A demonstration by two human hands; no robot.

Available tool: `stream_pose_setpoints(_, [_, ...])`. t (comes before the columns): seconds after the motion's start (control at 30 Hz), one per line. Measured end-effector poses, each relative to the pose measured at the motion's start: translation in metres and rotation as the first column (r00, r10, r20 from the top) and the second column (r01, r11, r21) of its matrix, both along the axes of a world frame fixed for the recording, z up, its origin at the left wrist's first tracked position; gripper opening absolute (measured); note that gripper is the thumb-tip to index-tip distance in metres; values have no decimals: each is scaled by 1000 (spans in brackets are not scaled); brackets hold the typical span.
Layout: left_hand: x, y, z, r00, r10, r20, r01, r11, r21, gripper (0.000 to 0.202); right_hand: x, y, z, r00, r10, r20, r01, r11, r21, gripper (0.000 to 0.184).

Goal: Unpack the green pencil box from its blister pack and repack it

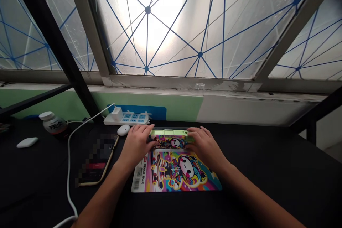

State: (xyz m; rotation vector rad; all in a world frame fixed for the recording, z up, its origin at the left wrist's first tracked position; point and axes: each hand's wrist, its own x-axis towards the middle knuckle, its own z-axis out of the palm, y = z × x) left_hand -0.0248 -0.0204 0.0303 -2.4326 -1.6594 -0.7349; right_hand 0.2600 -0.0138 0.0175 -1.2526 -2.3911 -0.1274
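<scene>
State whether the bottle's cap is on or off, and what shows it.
On: the white cap covers the top of the bottle, with no open mouth showing. Whether it is screwed tight, I cannot tell.

The ends of the narrow box (171, 142) are hidden under the left hand (137, 144) and right hand (205, 146). Small print on the printed sheet (184, 176) is too tiny to read, as is the bottle (55, 124) label. Mosaic blocks mask part of the phone (100, 160). The bottom edge crops both forearms (101, 199) and the white cable (68, 164).
</scene>
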Motion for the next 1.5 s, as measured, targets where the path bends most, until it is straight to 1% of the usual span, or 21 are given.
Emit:
stream_pose_setpoints(0.07, [-4, -13, 8, 999, -38, -1, 38, 997, 66, 38, 2, -12, 3, 997, 61, -52, -52, 986, 157, 25])
stream_pose_setpoints(0.13, [-4, -36, 12, 998, -67, 4, 65, 983, 173, 28, 7, -29, 6, 986, 130, -100, -90, 938, 335, 36])
stream_pose_setpoints(0.17, [-4, -49, 11, 997, -77, 25, 69, 970, 235, 27, 12, -39, 6, 982, 157, -104, -104, 912, 396, 42])
stream_pose_setpoints(0.23, [-5, -75, 3, 993, -99, 58, 75, 943, 323, 31, 22, -61, 2, 979, 191, -66, -144, 890, 433, 49])
stream_pose_setpoints(0.33, [-8, -103, -24, 986, -133, 105, 98, 953, 288, 37, 37, -92, -14, 972, 233, 17, -222, 896, 384, 45])
stream_pose_setpoints(0.4, [-9, -112, -45, 983, -137, 124, 108, 970, 218, 42, 42, -105, -26, 975, 223, 15, -216, 923, 320, 40])
stream_pose_setpoints(0.5, [-7, -118, -68, 972, -139, 191, 133, 990, 42, 49, 43, -113, -38, 988, 150, -34, -140, 970, 196, 34])
stream_pose_setpoints(0.57, [-6, -119, -74, 964, -99, 245, 124, 988, -91, 62, 43, -114, -41, 992, 118, -35, -114, 988, 103, 38])
stream_pose_setpoints(0.63, [-7, -118, -75, 964, -69, 257, 120, 975, -187, 81, 45, -115, -41, 995, 103, -15, -103, 995, 1, 51])
stream_pose_setpoints(0.7, [-9, -117, -73, 966, -69, 250, 132, 961, -244, 93, 48, -115, -41, 995, 96, -5, -96, 992, -86, 63])
stream_pose_setpoints(0.73, [-10, -117, -72, 964, -73, 256, 142, 954, -263, 94, 51, -114, -41, 996, 93, -13, -93, 988, -122, 64])
stream_pose_setpoints(0.83, [-11, -118, -68, 947, -53, 317, 155, 940, -304, 90, 58, -107, -33, 995, 87, -57, -98, 969, -228, 54])
stream_pose_setpoints(0.93, [-9, -119, -68, 919, 6, 394, 135, 934, -330, 91, 61, -92, -11, 992, 87, -94, -116, 917, -381, 52])
stream_pose_setpoints(1.0, [-7, -120, -68, 902, 40, 431, 122, 932, -341, 94, 60, -78, 9, 989, 58, -139, -120, 861, -494, 43])
stream_pose_setpoints(1.07, [-5, -121, -68, 891, 60, 450, 117, 927, -356, 100, 56, -64, 24, 979, -24, -203, -98, 816, -570, 32])
stream_pose_setpoints(1.1, [-4, -122, -67, 888, 72, 454, 113, 924, -366, 104, 54, -58, 27, 968, -84, -237, -72, 810, -582, 35])
stream_pose_setpoints(1.2, [-2, -124, -65, 876, 114, 469, 94, 913, -397, 109, 49, -47, 22, 904, -252, -345, 35, 849, -527, 38])
stream_pose_setpoints(1.3, [-2, -125, -62, 860, 153, 487, 72, 908, -414, 95, 51, -52, 4, 842, -335, -422, 118, 879, -462, 36])
stream_pose_setpoints(1.37, [-4, -124, -60, 855, 169, 490, 60, 907, -418, 79, 57, -61, -6, 848, -302, -437, 94, 895, -436, 34])
stream_pose_setpoints(1.43, [-6, -122, -58, 860, 172, 480, 51, 907, -418, 67, 65, -73, -13, 876, -202, -439, -7, 903, -429, 33])
stream_pose_setpoints(1.5, [-8, -119, -56, 871, 172, 461, 39, 910, -414, 59, 74, -85, -20, 889, -95, -449, -129, 888, -442, 38])
